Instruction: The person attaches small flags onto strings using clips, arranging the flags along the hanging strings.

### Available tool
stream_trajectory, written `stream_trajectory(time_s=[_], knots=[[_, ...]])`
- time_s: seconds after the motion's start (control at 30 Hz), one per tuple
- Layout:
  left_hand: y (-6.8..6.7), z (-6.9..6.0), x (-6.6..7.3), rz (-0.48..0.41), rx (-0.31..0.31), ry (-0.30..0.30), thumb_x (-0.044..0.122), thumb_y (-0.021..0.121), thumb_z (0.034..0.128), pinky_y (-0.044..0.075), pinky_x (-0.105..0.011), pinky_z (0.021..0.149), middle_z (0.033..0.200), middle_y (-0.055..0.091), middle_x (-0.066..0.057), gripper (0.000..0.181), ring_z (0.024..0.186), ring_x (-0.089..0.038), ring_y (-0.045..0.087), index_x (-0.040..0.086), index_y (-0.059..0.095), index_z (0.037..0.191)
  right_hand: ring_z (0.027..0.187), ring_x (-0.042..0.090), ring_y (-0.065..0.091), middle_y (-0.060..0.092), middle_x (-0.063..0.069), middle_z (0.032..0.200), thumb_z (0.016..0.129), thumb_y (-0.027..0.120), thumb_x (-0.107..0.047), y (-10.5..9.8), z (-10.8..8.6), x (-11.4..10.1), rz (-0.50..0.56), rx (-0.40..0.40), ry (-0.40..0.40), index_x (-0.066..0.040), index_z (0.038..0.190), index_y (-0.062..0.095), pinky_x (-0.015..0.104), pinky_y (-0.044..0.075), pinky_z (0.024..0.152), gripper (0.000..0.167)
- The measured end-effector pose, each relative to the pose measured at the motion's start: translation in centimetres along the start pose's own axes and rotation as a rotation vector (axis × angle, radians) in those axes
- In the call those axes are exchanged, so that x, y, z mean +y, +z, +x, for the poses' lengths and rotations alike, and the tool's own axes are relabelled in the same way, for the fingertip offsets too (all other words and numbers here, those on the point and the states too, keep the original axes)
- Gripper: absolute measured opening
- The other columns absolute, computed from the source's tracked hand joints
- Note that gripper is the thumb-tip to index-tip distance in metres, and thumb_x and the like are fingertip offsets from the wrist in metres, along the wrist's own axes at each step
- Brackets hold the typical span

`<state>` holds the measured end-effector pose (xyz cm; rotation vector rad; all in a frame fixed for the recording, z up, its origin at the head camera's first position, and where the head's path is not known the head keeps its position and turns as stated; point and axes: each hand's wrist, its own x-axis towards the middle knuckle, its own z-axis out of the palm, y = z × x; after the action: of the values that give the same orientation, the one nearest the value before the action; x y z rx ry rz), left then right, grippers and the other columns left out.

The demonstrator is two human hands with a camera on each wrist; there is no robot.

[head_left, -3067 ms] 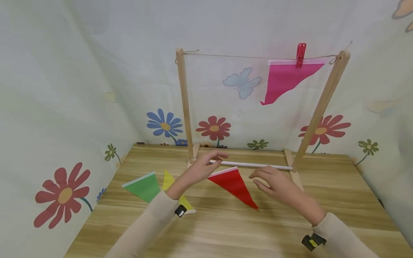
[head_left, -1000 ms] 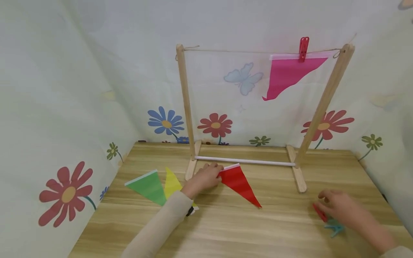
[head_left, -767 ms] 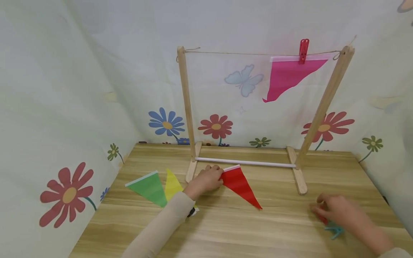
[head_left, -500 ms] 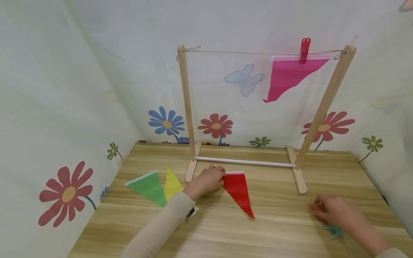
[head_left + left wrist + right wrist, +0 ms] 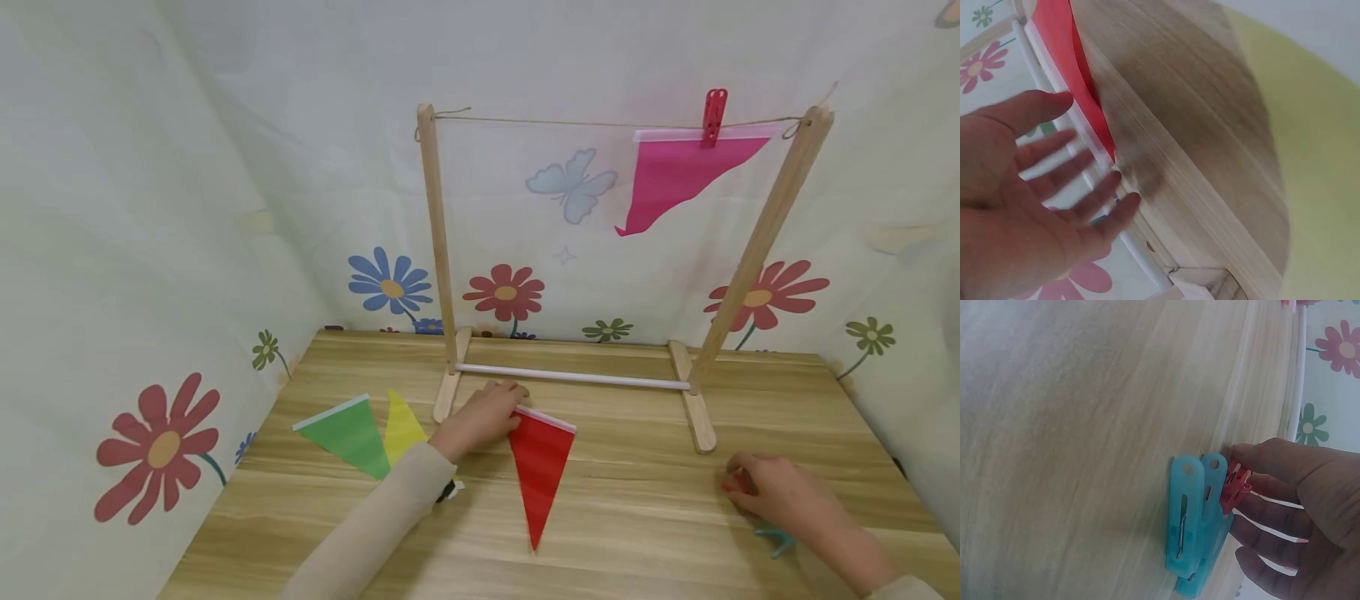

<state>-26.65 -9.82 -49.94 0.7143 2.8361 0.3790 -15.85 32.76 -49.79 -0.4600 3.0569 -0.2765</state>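
My left hand (image 5: 486, 417) pinches the upper left corner of a red triangular pennant (image 5: 538, 471) with a white top edge. The pennant's tip points toward me over the table. In the left wrist view the fingers are spread beside the pennant (image 5: 1075, 69), and their contact is unclear. At the right, my right hand (image 5: 795, 498) holds a red clothespin (image 5: 1234, 487) between thumb and fingers. A teal clothespin (image 5: 1186, 515) lies against it on the tabletop, partly under the hand in the head view.
Behind stands a wooden frame (image 5: 438, 242) with a string across its top. A pink pennant (image 5: 686, 175) hangs there from a red clothespin (image 5: 714, 117). Green (image 5: 348, 437) and yellow pennants (image 5: 403, 429) lie at the left, the yellow one partly behind my forearm.
The left hand came down to the red pennant, whose tip has swung left and toward me. My right hand moved out to the right and took hold of the red clothespin.
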Motion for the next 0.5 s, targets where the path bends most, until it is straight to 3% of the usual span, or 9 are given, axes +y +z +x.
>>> stream_trajectory(time_s=[0.2,0.5], knots=[[-0.03,0.53,0.31,0.026,0.023,-0.033,0.027,0.078,0.0914,0.049,-0.039,0.091,0.115,0.061,-0.003,0.034,0.102,-0.023,0.052,0.011,0.069,0.12,0.059,0.01,0.044,0.052,-0.009,0.069,0.082,0.085,-0.022,0.13,-0.07,-0.21,0.014,0.016,-0.018,-0.009,0.098,0.071,0.029,0.038,0.047,0.026],[0.1,0.92,0.26,0.037,0.041,-0.004,0.025,0.08,0.0895,0.048,-0.034,0.083,0.103,0.059,-0.001,0.027,0.094,-0.018,0.051,0.012,0.072,0.112,0.06,0.009,0.047,0.057,-0.006,0.074,0.079,0.087,-0.022,0.6,-0.05,-0.04,0.014,0.056,-0.058,-0.006,0.098,0.072,0.027,0.04,0.048,0.029]])
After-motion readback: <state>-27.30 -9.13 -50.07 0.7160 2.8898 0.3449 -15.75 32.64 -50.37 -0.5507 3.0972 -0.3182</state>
